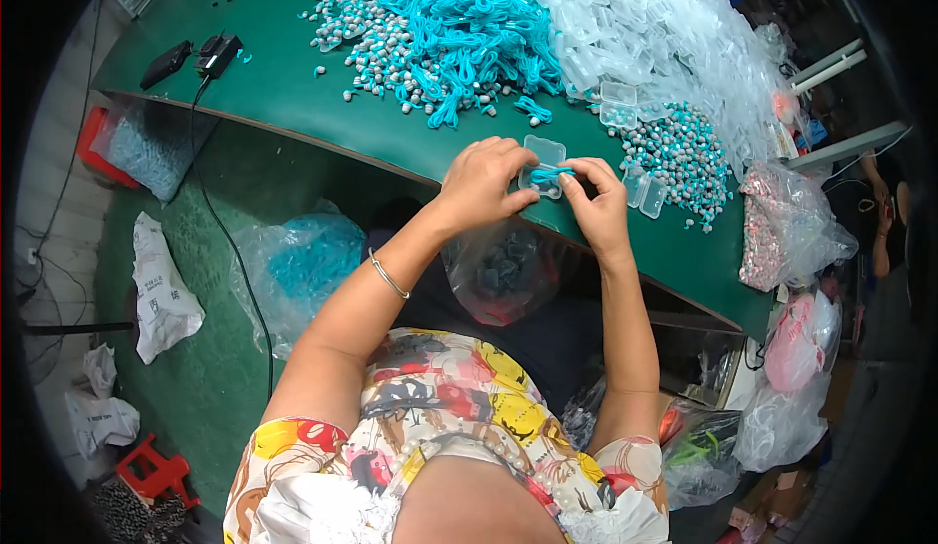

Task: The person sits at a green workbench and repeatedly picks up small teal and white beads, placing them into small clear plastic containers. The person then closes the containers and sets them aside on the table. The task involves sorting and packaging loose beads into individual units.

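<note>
A person seated at a green counter (293, 104) holds a small clear plastic case (543, 163) between both hands at the near edge of the counter. The left hand (481, 184) curls over the case's left side, its fingers (508, 158) pinched narrow on the rim, while the right hand (598, 202) meets it from the right, fingers (576, 171) closed on a short loop of turquoise cord (550, 174) that lies across the case's open face. The cord sits directly between the two sets of fingertips, touching both, with the case behind it. A thin bracelet (389, 274) circles the left wrist.

Farther back on the counter a large heap of turquoise cords (469, 26) spreads beside scattered grey-and-turquoise beads (362, 16). To the right, a wide mound of clear plastic cases (664, 36) slopes toward a second patch of beads (684, 158), and a few loose cases (645, 192) rest just beside the right hand. A black power adapter (217, 53) with its cable lies at the counter's left end. Below the counter edge hangs a clear bag (503, 275) of dark pieces, under the hands.
</note>
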`<action>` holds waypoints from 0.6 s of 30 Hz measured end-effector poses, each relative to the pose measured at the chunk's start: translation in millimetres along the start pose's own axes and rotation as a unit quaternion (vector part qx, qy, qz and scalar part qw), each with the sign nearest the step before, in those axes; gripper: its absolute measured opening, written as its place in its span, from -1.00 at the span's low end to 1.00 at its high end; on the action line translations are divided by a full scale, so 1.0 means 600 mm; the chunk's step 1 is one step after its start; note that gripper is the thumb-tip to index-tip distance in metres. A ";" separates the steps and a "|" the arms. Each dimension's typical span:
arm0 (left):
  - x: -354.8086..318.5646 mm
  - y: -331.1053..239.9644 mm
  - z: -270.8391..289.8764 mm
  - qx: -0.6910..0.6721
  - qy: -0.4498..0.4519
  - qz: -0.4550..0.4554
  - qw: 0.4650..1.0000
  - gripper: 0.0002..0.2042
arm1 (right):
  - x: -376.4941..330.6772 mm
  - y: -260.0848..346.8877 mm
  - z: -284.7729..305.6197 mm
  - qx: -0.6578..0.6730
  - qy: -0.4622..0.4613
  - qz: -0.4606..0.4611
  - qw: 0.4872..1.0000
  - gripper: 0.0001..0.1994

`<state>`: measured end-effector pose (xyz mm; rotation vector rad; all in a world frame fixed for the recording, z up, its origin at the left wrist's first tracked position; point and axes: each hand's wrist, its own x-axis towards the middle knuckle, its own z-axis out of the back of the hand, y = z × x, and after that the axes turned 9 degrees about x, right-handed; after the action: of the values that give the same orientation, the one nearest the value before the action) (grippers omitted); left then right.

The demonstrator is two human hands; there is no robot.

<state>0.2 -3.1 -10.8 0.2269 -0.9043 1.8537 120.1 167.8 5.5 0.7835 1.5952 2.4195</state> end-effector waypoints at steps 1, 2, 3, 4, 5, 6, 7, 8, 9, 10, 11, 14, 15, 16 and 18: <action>0.001 0.000 -0.001 -0.002 0.004 0.003 1.000 -0.64 | -0.002 -0.002 -0.004 -0.020 -0.010 0.013 1.000 -0.84; 0.001 -0.002 -0.001 -0.002 0.004 0.002 1.000 -0.64 | -0.003 -0.006 -0.008 -0.040 -0.020 0.026 0.999 -0.84; 0.002 -0.003 -0.001 -0.002 0.003 0.002 1.000 -0.64 | -0.004 -0.010 -0.011 -0.061 -0.029 0.039 0.997 -0.84; 0.003 -0.003 0.000 -0.002 0.002 0.002 1.000 -0.64 | -0.005 -0.012 -0.013 -0.063 -0.038 0.036 0.997 -0.83; 0.004 -0.003 0.000 -0.002 0.002 -0.001 1.000 -0.64 | -0.007 -0.013 -0.015 -0.065 -0.046 0.032 0.996 -0.82; 0.004 -0.002 -0.002 -0.003 0.001 -0.001 1.000 -0.64 | -0.009 -0.014 -0.016 -0.068 -0.053 0.028 0.996 -0.82; 0.003 -0.001 -0.002 -0.004 0.000 -0.002 1.000 -0.64 | -0.009 -0.012 -0.015 -0.118 -0.039 0.047 0.991 -0.82; 0.003 -0.002 -0.002 -0.004 0.001 -0.001 1.000 -0.64 | -0.008 -0.006 -0.012 -0.168 -0.024 0.066 0.983 -0.82; 0.002 -0.002 -0.001 -0.004 0.003 0.002 1.000 -0.64 | -0.007 -0.001 -0.011 -0.218 -0.009 0.085 0.972 -0.82; 0.002 -0.002 -0.001 -0.003 0.004 0.004 1.000 -0.64 | -0.007 0.005 -0.011 -0.204 -0.012 0.082 0.976 -0.81; 0.001 -0.002 0.000 -0.002 0.002 0.003 1.000 -0.64 | -0.007 0.011 -0.011 -0.189 -0.016 0.079 0.979 -0.81; 0.000 -0.002 0.000 -0.001 -0.002 0.001 1.000 -0.64 | -0.005 0.012 -0.007 -0.193 0.000 0.112 0.975 -0.83; 0.001 -0.001 -0.002 -0.001 -0.002 -0.001 1.000 -0.64 | -0.004 0.011 -0.005 -0.202 0.009 0.128 0.971 -0.83; 0.001 0.000 -0.003 -0.001 -0.003 -0.003 1.000 -0.64 | -0.002 0.009 -0.004 -0.212 0.010 0.128 0.969 -0.84; 0.001 -0.001 -0.003 -0.002 -0.003 -0.003 1.000 -0.64 | 0.002 0.004 -0.003 -0.231 0.013 0.127 0.965 -0.86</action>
<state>0.9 -1.2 -11.7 0.2326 -0.9097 1.8473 118.9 165.6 7.6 0.9078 0.9119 2.8265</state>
